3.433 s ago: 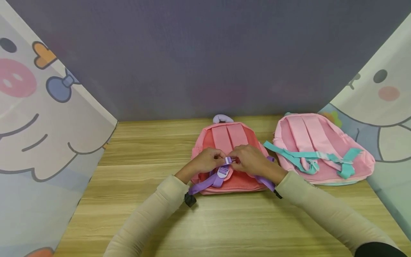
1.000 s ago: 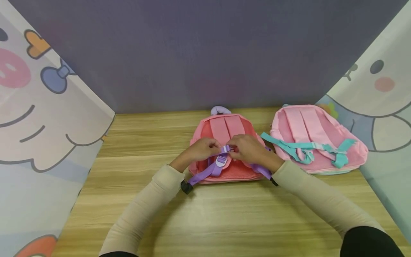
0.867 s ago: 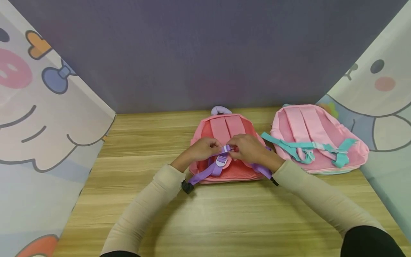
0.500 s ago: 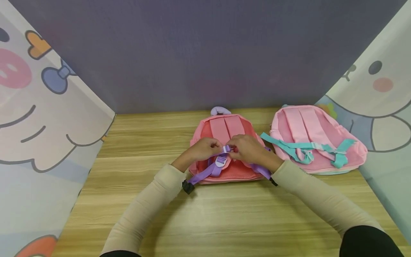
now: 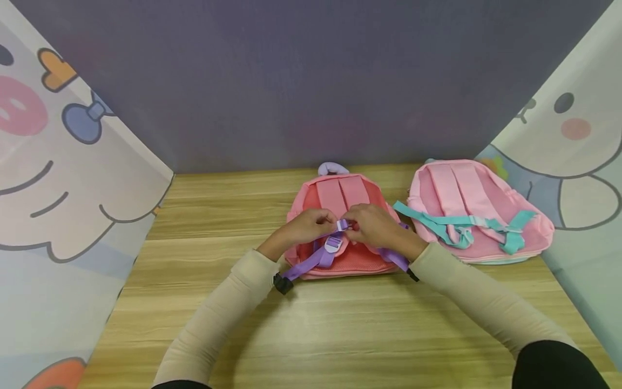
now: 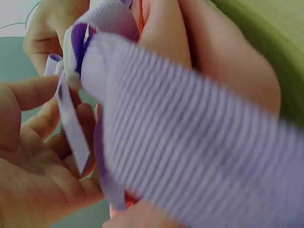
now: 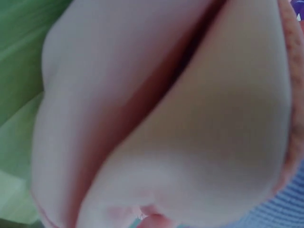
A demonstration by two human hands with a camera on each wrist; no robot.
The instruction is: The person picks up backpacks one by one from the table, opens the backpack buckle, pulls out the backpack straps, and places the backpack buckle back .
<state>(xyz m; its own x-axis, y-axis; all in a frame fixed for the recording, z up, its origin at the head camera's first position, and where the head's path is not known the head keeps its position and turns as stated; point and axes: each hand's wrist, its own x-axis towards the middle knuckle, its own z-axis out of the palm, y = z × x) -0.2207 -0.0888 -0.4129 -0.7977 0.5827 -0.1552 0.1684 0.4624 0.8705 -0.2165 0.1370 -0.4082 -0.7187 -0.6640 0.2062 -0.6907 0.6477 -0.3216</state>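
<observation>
- My left fingers (image 5: 324, 215) pinch the narrow purple strap (image 6: 74, 133); my right fingers (image 5: 355, 214) grip the small white buckle (image 5: 342, 226) at its right end.
- I judge I'm working webbing through that buckle; next, likely a steady pull, with the buckle kept square so nothing twists.
- The buckle looks like hard plastic; the wide webbing (image 6: 190, 118) beside it is ribbed, flat and pliable.
- Beneath my fingers, the coral backpack (image 5: 359, 260) lies straps-up on the table (image 5: 350, 329), its back mesh-like, its shoulder straps smooth and padded.
- A blocky black clip (image 5: 283, 283) ends its lower webbing.
- Right of it lies a pale pink backpack (image 5: 486, 181) with teal straps.
</observation>
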